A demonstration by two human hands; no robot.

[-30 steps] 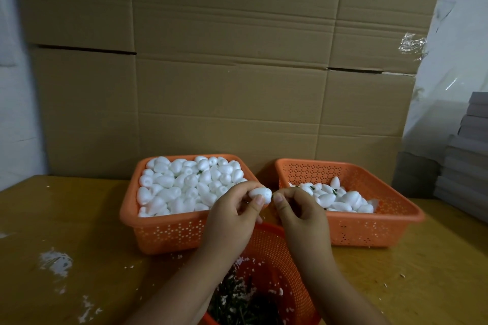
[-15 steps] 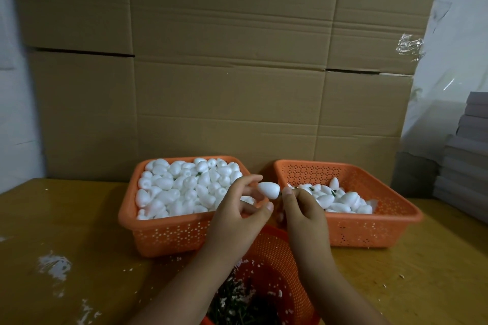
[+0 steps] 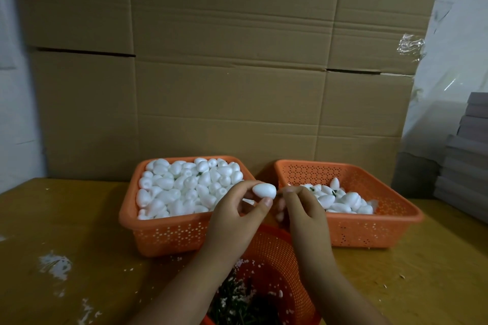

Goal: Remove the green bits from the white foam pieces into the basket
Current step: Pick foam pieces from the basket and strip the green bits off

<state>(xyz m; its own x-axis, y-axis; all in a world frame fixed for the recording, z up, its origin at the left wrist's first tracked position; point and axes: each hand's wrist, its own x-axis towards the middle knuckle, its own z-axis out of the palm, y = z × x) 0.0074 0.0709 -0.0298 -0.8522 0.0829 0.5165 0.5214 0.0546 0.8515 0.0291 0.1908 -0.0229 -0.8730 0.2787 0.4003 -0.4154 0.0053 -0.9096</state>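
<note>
Left grip (image 3: 237, 215) pinches foam egg (image 3: 264, 190) | right grip (image 3: 303, 208) pinches its green bit, centre frame | over round basket (image 3: 280, 253) to catch it

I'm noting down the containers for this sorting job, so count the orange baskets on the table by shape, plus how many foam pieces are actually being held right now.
Rectangular orange baskets: 2, the left basket heaped with foam and the right basket partly filled
Round orange basket with green bits: 1
Foam piece held in the left hand: 1
Total: 4
</note>
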